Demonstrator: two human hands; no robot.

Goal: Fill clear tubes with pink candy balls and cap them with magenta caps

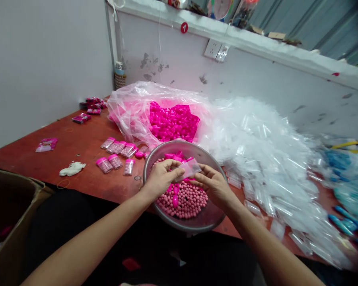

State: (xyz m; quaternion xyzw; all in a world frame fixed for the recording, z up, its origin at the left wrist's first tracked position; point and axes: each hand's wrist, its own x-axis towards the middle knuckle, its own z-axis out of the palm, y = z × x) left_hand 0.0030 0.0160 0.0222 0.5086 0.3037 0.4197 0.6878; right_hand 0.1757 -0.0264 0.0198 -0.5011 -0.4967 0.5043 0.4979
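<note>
From over here, the lower left has an open cardboard box (37, 194) beside the red counter (86, 137). A flat pink packet (46, 145) and a crumpled white scrap (72, 169) lie on top, with more pink packets (94, 104) heaped behind. Next come small bead-filled jars (104, 165) with pink lids, then a clear bag (128, 99) spilling glossy pink pieces (171, 123). The left hand (162, 176) has thumb and fingers closed on one end of a small clear container (190, 168) — it's held above a metal bowl (181, 227) of pink beads (193, 198) and pink pieces. The right hand (213, 184), fingers bent and partly open, is at the container's other end — pinching or merely touching, I can't tell. Rightward sprawls a pile of clear containers (256, 143), then blue items (340, 224) at the edge.
</note>
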